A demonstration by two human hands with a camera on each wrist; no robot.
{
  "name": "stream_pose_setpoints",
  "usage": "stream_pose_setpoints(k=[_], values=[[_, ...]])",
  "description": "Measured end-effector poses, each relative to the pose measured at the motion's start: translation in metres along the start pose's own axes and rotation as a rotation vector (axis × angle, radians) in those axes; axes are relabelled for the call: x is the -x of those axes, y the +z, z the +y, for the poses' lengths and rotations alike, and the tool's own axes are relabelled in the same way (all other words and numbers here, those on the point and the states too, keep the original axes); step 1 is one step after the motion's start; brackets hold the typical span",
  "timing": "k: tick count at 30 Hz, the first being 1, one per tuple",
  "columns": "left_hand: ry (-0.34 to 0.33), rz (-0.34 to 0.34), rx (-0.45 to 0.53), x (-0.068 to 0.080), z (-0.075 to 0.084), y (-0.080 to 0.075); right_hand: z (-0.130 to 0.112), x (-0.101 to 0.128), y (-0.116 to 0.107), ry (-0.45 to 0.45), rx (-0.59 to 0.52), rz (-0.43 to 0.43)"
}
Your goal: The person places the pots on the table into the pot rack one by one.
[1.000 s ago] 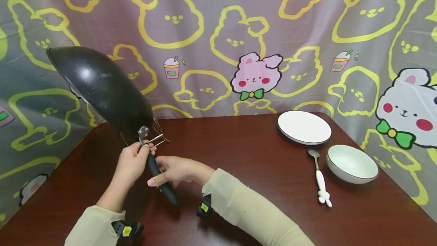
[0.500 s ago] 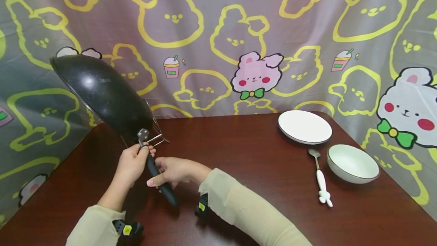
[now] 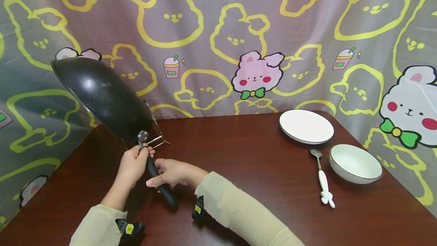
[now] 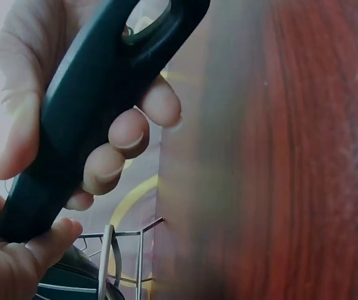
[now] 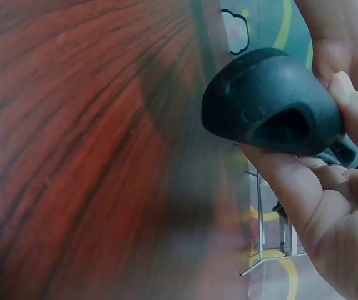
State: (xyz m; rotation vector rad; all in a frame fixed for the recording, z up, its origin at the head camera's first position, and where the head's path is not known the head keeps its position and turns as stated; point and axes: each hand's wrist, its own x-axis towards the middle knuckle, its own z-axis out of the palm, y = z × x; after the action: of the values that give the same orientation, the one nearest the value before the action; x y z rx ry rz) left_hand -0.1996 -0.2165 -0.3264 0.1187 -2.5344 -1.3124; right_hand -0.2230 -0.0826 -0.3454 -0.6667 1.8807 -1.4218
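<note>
A black wok (image 3: 102, 94) is tilted up at the table's far left, its rounded underside toward me, over a wire rack (image 3: 155, 134). Its long black handle (image 3: 157, 179) slopes down toward me. My left hand (image 3: 134, 164) grips the handle's upper end near the metal bracket. My right hand (image 3: 170, 173) holds the handle lower down, fingers curled round it. The left wrist view shows the handle (image 4: 85, 112) with fingers (image 4: 126, 134) wrapped about it and the rack's wires (image 4: 113, 250) below. In the right wrist view the handle's butt end (image 5: 273, 103) sits in my palm (image 5: 317, 206).
On the dark wooden table (image 3: 239, 162), a white plate (image 3: 306, 126) lies at the far right, a white bowl (image 3: 355, 163) nearer, and a spoon with a white handle (image 3: 322, 179) between them. A cartoon-rabbit curtain (image 3: 218, 41) hangs behind the table.
The wok has come down a little and tipped slightly, settling lower over the wire rack. Both hands keep their grip on the handle.
</note>
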Motion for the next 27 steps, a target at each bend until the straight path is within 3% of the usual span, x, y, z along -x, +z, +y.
stream_pose_setpoints(k=[11,17,20,24,26,27], values=[[-0.005,-0.015,-0.051,0.001,-0.009,0.000,0.008,-0.006,0.004,0.011,0.014,0.003],[0.030,-0.017,-0.049,-0.002,-0.011,-0.001,0.007,-0.006,0.002,0.002,0.011,0.007],[0.043,-0.010,-0.096,-0.003,-0.010,-0.001,0.009,-0.004,0.003,-0.016,0.065,0.065],[0.072,-0.003,-0.237,0.005,-0.005,-0.007,0.015,0.007,-0.001,-0.056,0.224,0.201],[0.138,0.048,-0.314,0.013,-0.002,-0.009,0.017,0.019,-0.008,-0.093,0.309,0.263],[0.202,0.096,-0.353,0.018,-0.001,-0.010,0.017,0.027,-0.012,-0.125,0.350,0.289]])
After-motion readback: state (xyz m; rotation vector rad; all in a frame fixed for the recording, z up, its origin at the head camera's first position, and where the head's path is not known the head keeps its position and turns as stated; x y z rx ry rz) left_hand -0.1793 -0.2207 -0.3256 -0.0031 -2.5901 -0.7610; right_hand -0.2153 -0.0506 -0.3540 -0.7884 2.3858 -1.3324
